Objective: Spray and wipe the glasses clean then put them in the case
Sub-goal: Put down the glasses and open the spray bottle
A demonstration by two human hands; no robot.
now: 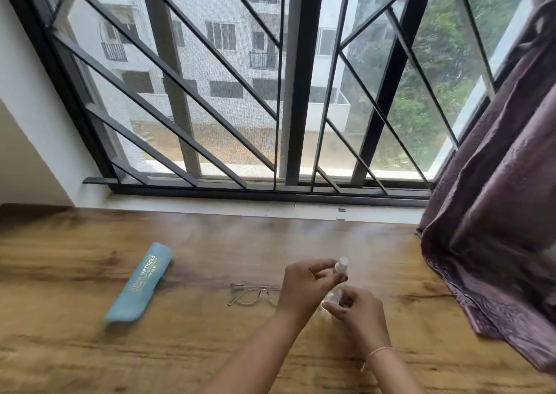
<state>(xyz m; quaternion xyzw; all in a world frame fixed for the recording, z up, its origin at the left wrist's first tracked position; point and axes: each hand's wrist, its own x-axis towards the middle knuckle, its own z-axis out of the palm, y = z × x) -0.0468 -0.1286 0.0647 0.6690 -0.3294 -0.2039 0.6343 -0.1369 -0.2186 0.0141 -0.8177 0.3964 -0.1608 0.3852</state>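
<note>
A small clear spray bottle (342,266) with a white top is held tilted above the wooden table (210,348). My left hand (305,286) pinches its upper part, just below the white top. My right hand (359,311) grips its lower end, and the fingers hide most of the body. Thin-framed glasses (251,295) lie folded on the table just left of my left hand, their right end hidden behind it. A light blue glasses case (139,285) with gold lettering lies closed further left, apart from both hands.
A purple curtain (493,219) drapes onto the table's right end. Behind the table runs a window sill (240,208) under a barred window. A thin dark cord (427,295) lies near the curtain.
</note>
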